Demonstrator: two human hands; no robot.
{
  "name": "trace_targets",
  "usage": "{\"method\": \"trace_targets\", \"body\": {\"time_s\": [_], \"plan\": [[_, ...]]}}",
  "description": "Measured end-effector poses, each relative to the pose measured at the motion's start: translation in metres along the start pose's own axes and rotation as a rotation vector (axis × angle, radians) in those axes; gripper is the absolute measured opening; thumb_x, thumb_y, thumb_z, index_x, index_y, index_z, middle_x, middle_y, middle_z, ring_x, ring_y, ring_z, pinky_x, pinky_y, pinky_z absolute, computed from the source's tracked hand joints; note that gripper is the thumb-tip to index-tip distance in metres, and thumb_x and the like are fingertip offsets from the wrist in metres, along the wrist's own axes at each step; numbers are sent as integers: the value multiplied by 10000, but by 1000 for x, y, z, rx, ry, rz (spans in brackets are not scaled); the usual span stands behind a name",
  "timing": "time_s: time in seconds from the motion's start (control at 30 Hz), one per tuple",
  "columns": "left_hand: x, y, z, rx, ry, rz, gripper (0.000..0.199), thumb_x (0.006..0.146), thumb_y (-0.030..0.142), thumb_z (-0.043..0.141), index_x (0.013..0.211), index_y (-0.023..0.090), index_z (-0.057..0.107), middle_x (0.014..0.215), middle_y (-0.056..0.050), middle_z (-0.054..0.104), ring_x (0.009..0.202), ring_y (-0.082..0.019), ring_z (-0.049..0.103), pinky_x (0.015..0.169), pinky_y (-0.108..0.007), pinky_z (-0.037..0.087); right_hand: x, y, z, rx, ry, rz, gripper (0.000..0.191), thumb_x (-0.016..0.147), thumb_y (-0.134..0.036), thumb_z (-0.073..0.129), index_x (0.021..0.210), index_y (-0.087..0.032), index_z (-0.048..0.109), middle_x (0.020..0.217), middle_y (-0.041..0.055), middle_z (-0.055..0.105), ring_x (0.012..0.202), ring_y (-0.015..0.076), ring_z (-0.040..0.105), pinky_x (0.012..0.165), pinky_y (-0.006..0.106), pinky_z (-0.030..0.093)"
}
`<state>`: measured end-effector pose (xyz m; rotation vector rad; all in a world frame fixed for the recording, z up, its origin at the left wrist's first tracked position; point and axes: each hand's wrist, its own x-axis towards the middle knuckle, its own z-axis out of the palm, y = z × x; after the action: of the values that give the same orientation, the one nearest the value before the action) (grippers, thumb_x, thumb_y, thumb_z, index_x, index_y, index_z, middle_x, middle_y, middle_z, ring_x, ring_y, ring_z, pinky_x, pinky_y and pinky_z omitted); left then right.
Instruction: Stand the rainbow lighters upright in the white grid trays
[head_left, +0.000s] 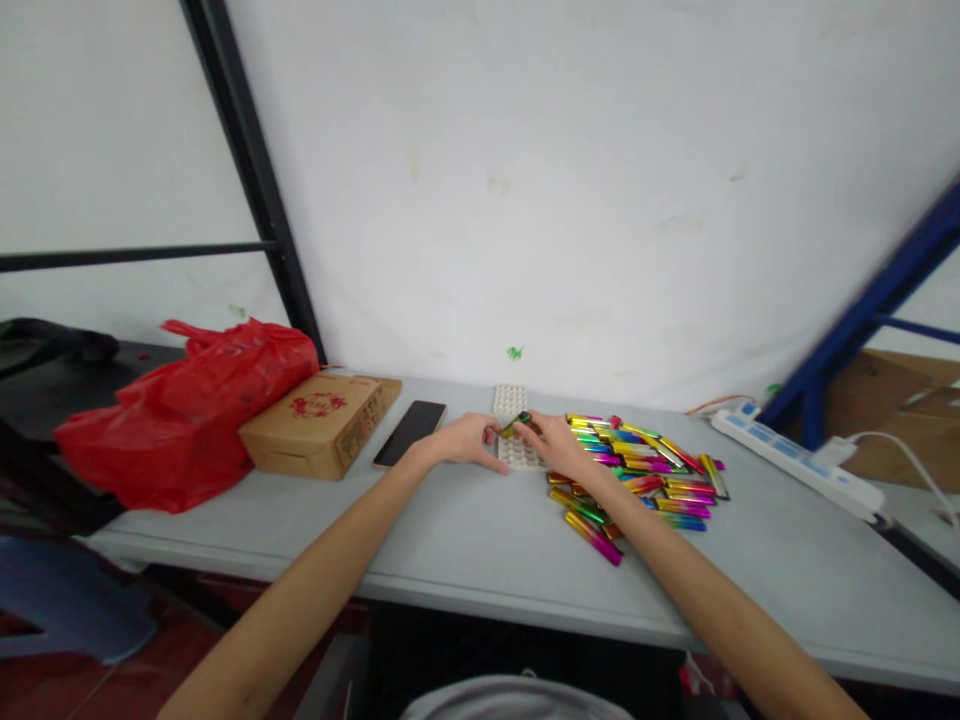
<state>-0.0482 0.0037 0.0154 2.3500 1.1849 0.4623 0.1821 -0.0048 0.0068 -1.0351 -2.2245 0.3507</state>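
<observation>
Over a pale tray with rows of round holes or bumps point(519, 456), a small slim tube with a dark end point(513, 424) is held between my two hands. My left hand point(466, 440) pinches its left end, with the thumb stretched out toward the tray's front edge. The fingers of my right hand point(553, 440) close round its dark right end. To the right, by my right forearm, lies a loose pile of shiny metallic tubes point(592, 536) in gold, pink, green and blue. Their exact kind is too small to make out.
Left of my hands lie a dark phone point(409, 434), a brown cardboard box point(319, 420) and a red plastic bag point(195, 415). A white power strip point(795, 465) with a plugged-in cable sits at the right. The white wall point(480, 250) rises behind the grey table point(450, 540).
</observation>
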Motion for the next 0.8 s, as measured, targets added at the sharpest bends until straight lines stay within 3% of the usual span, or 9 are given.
{"method": "trace_targets", "body": {"time_s": [0.3, 0.4, 0.5, 0.67, 0.8], "plan": [[3, -7, 2, -11, 9, 17, 640, 536, 661, 855, 922, 187, 668, 811, 2, 648, 724, -186, 588, 642, -278, 428, 29, 4, 17, -130, -67, -53, 362, 1018, -483, 539, 819, -192, 624, 828, 90, 685, 790, 211, 625, 796, 325, 461], [3, -6, 1, -23, 2, 12, 651, 536, 657, 857, 948, 185, 680, 823, 3, 648, 734, -184, 588, 652, -272, 435, 25, 4, 8, -142, -39, -36, 334, 986, -503, 590, 962, -184, 686, 867, 93, 703, 825, 217, 642, 814, 325, 467], [2, -4, 0, -24, -2, 15, 683, 547, 652, 858, 1008, 175, 693, 847, -1, 646, 750, -182, 593, 659, -267, 435, 7, 7, -19, -78, 4, 2, 378, 963, -516, 616, 1157, -201, 688, 887, 74, 719, 813, 215, 651, 820, 334, 479], [2, -6, 1, -8, -9, 7, 723, 549, 668, 856, 1037, 159, 690, 867, -13, 641, 761, -189, 595, 656, -273, 428, -44, -8, -71, -79, -15, 26, 292, 1008, -411, 522, 988, -216, 739, 968, 96, 754, 877, 253, 675, 831, 378, 490], [2, -7, 2, 4, 10, 12, 730, 559, 698, 834, 1041, 170, 684, 885, -19, 646, 773, -197, 595, 665, -279, 424, -102, -41, -90, -93, -82, 70, 258, 1007, -410, 530, 984, -269, 745, 991, 74, 761, 894, 258, 689, 809, 375, 515]]}}
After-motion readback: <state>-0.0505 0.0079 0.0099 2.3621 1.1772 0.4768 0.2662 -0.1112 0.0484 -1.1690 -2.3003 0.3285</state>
